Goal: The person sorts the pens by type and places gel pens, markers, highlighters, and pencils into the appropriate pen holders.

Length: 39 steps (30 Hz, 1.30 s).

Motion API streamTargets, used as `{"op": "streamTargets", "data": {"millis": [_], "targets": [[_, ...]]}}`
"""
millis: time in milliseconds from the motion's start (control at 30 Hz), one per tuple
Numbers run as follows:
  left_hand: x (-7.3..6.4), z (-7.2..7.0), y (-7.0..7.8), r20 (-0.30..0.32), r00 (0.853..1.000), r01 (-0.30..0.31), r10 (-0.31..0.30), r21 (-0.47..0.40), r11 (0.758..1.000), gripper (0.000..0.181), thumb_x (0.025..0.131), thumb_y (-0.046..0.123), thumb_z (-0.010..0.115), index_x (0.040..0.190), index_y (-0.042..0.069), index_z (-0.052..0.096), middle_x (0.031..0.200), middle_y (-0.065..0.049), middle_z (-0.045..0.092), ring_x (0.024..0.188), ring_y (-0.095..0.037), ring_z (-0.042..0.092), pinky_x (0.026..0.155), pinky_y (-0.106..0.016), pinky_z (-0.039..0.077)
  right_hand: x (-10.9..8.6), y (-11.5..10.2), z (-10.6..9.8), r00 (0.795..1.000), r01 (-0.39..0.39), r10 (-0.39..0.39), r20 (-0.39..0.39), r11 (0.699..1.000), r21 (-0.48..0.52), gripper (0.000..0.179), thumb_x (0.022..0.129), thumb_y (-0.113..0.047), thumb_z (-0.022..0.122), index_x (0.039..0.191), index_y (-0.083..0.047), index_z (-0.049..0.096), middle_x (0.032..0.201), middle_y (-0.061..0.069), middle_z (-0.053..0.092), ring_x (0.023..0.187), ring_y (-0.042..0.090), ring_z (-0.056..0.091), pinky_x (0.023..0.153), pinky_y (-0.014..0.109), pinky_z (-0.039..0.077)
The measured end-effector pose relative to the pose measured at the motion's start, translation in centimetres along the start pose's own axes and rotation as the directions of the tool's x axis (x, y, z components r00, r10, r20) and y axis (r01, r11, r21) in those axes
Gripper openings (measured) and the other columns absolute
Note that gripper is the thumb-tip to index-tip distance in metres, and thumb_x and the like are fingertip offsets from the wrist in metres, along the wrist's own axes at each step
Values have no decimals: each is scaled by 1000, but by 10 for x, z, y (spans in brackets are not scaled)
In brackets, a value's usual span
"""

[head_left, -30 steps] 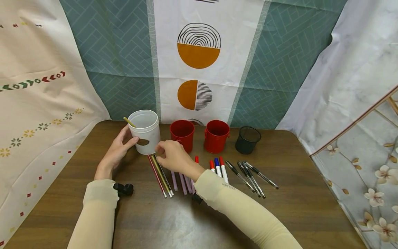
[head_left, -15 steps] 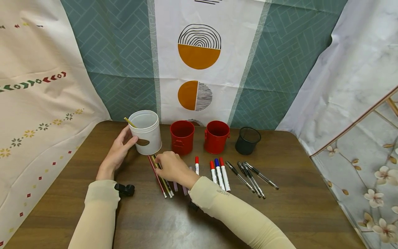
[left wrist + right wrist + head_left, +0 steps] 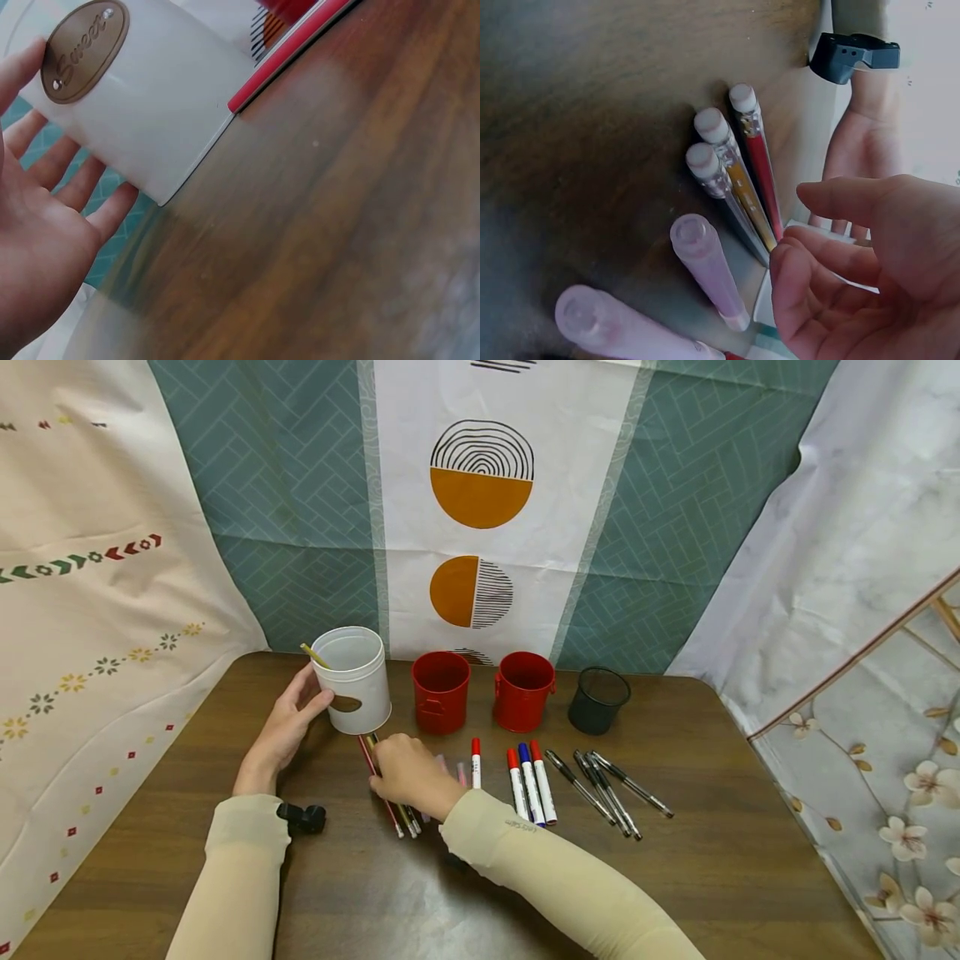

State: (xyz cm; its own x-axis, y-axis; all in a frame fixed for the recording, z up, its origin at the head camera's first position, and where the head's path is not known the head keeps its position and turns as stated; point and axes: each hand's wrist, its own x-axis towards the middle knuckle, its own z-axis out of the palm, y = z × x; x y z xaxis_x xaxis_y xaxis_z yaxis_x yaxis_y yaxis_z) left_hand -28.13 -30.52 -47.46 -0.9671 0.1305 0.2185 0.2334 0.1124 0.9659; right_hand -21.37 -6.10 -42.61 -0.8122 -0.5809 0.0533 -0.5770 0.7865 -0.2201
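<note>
My left hand (image 3: pixel 281 727) holds the white cup (image 3: pixel 362 697), its thumb by the brown oval label (image 3: pixel 85 51) and its fingers along the far side. One yellow pencil (image 3: pixel 314 655) leans inside the cup. Low over the pencils at the cup's foot is my right hand (image 3: pixel 415 772). In the right wrist view, its thumb and index fingertip stand apart, the other fingers bent. Right beside these fingertips lie a red pencil (image 3: pixel 762 165), a gold pencil (image 3: pixel 744 184) and a dark pencil (image 3: pixel 739 225), white erasers towards the table's front.
Translucent purple pens (image 3: pixel 707 262) lie right of the pencils, partly under my right hand. Further right are red-capped and blue-capped markers (image 3: pixel 531 785) and several black pens (image 3: pixel 606 797). Two red buckets (image 3: pixel 441 697) and a black mesh cup (image 3: pixel 598 702) stand behind them.
My right hand has come down and towards me from beside the white cup to the pencils, uncovering the left red bucket and the markers. My left hand has stayed on the cup.
</note>
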Motion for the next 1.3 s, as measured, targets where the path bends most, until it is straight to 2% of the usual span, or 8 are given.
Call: {"op": "streamTargets", "data": {"millis": [300,633,867,1267,1300], "targets": [[-1,-1,2,2,1000,13,-13,-7,1000,71,111,20,58,171,21,21,174,-16,24,157,-30,27,111,-15,37,4,-3,8,996,-61,64,55,997,-46,25,93,-29,82,79,-15,67,76,-3,67,68,12,65,58,27,53],[-2,-1,2,10,1000,7,-7,-8,1000,72,111,19,58,172,19,20,173,-19,23,156,-30,28,104,-8,39,5,-14,6,991,-99,101,87,995,-26,28,91,-25,82,73,-15,63,67,-5,59,60,9,57,53,25,49],[0,0,2,8,1000,5,-5,-12,1000,72,110,18,58,172,18,20,173,-20,23,156,-31,28,104,-8,39,9,-19,8,984,-142,148,97,988,-60,25,90,-26,85,76,-17,67,70,-5,63,65,11,62,57,27,53],[0,-1,0,7,1000,4,-3,-13,1000,72,110,17,59,171,18,20,173,-20,23,154,-26,31,104,-8,40,13,-16,8,979,-161,161,127,987,-10,30,86,-31,89,77,-15,66,72,-5,63,68,13,63,60,28,55],[0,-1,0,7,1000,4,-4,-13,1000,72,110,17,59,171,18,20,173,-20,23,154,-26,31,104,-8,40,16,-13,15,980,-159,159,119,987,-9,31,85,-32,90,76,-16,65,72,-5,62,68,13,63,60,29,54]]}}
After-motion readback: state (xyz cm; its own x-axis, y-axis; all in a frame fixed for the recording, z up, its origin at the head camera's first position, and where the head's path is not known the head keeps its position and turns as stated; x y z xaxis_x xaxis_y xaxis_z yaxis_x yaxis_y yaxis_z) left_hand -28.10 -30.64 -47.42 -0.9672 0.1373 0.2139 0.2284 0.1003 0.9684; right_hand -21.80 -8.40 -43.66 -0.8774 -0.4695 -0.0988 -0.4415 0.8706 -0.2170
